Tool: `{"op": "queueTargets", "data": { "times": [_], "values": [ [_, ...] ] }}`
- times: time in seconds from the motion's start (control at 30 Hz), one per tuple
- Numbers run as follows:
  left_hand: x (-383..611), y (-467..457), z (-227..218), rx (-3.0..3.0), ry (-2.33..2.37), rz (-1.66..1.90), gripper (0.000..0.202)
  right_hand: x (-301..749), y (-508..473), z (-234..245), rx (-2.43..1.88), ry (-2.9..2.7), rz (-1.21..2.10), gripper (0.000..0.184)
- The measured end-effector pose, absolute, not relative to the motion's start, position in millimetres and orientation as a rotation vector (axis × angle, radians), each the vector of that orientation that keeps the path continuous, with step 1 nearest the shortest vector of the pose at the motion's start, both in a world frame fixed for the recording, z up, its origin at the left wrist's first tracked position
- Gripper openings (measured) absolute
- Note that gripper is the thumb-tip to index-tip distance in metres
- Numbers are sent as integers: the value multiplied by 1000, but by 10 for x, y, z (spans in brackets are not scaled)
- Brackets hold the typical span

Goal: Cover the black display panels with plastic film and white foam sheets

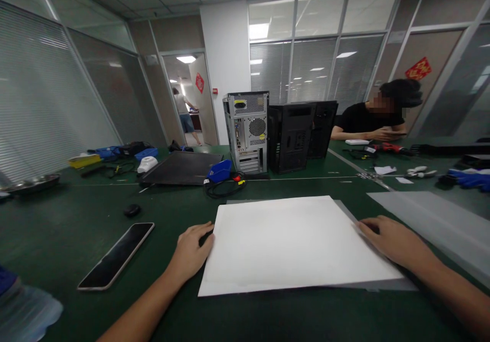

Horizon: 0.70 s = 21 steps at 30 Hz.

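A large white sheet of paper (273, 245) lies in front of me, over a translucent grey sheet (377, 284) whose edges show at the back, right and front. My left hand (193, 250) is at the paper's left edge, thumb and fingertips against it with a gap between them. At the right edge, my right hand (386, 237) has its thumb and forefinger close together on the paper's side, with the other fingers partly hidden. Between them the two hands hold the paper by its sides.
A phone (117, 256) and a small black object (132, 210) lie on the left of the green table (76, 219). Computer cases (250, 132) stand behind the paper, beside a blue connector with cable (219, 172). Another translucent sheet (440, 224) is right. A person (367, 115) sits across.
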<state>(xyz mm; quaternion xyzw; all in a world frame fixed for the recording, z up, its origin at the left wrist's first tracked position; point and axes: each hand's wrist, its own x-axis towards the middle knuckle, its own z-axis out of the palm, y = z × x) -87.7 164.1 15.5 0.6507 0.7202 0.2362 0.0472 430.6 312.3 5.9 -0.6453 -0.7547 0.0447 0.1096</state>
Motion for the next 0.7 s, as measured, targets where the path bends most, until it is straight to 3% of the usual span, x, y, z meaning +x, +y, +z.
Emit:
{"op": "queueTargets", "data": {
  "times": [0.53,0.7],
  "values": [
    [-787,1647,189,2031,2237,641,44,4218,3284,-167,-1837,-2184,28,63],
    [-717,1644,143,1881,2259,722,47,4096,3365,-81,-1910,-2075,276,52]
  ]
}}
